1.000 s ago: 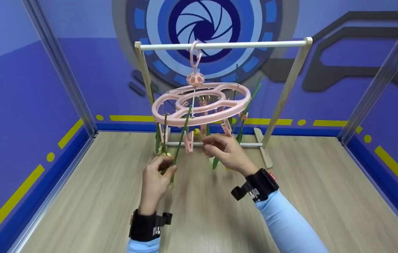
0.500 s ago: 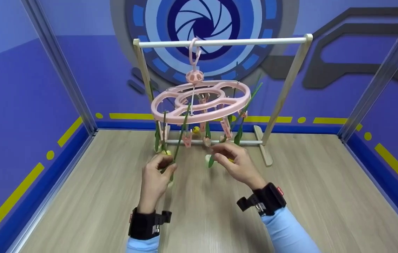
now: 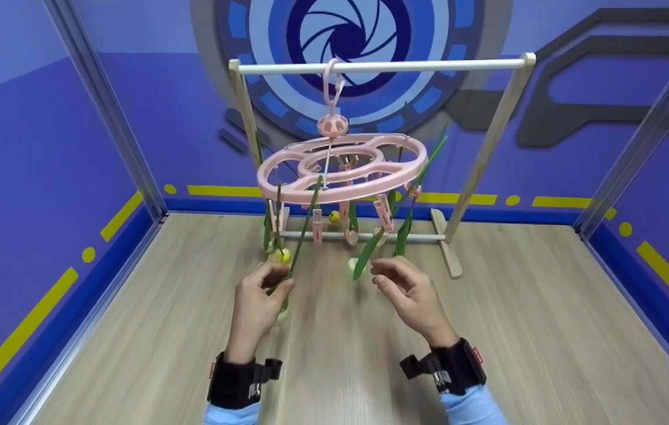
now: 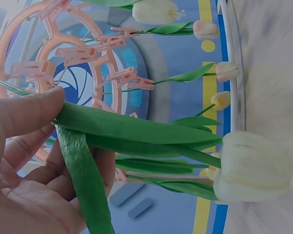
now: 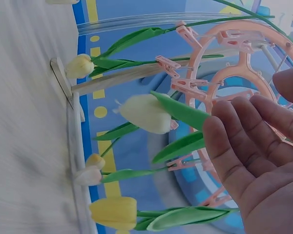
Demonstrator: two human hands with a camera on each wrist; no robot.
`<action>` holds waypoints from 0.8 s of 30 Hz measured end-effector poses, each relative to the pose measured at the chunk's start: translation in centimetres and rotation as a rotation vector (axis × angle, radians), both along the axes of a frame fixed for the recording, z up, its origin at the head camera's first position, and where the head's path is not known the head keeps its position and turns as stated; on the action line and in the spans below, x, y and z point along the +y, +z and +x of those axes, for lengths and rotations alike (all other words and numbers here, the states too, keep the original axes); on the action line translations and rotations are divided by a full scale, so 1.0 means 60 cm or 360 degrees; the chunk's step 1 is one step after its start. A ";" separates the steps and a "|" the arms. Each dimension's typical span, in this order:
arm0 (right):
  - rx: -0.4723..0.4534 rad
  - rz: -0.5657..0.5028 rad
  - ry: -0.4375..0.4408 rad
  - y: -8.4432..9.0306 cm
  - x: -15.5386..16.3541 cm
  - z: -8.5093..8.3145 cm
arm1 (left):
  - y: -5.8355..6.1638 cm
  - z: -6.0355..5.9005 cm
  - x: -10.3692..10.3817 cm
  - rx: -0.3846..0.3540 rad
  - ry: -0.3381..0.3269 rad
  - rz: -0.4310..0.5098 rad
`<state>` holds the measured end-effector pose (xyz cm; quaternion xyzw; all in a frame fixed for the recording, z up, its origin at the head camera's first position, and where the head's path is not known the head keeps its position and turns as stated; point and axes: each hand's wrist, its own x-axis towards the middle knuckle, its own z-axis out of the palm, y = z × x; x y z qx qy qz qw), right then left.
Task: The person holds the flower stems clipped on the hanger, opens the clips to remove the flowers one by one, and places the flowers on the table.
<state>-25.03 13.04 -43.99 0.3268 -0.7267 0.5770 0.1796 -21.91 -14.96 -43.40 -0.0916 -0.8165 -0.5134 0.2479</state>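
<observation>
My left hand (image 3: pixel 261 301) pinches the green stem and leaves of an upside-down white tulip (image 4: pixel 256 165), thumb on top. Its stem rises in front of the round pink clip hanger (image 3: pixel 343 193), beside a pink clip (image 3: pixel 318 227). Just right of the middle, my right hand (image 3: pixel 414 298) has loosely bent fingers and holds nothing. Close to its fingertips hangs another white tulip (image 5: pixel 146 114), head down, with a green leaf (image 3: pixel 368 254). A yellow tulip (image 3: pixel 281 255) hangs just above the left fingers.
The hanger hooks over the white bar (image 3: pixel 417 66) of a wooden stand (image 3: pixel 491 147). Several more tulips hang from its clips, among them a yellow tulip (image 5: pixel 115 213). Blue-purple panels (image 3: pixel 33 195) enclose the wooden table (image 3: pixel 334 366) at the back and sides.
The right hand has drawn back from beneath the hanger, to the right and toward me, its fingers loosening. The front pink clip has turned. The left hand keeps its pinch, nearly still.
</observation>
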 end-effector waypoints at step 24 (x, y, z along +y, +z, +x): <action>-0.0020 0.0015 -0.0073 -0.020 0.001 0.014 | 0.044 0.045 -0.033 0.0157 0.0188 0.0041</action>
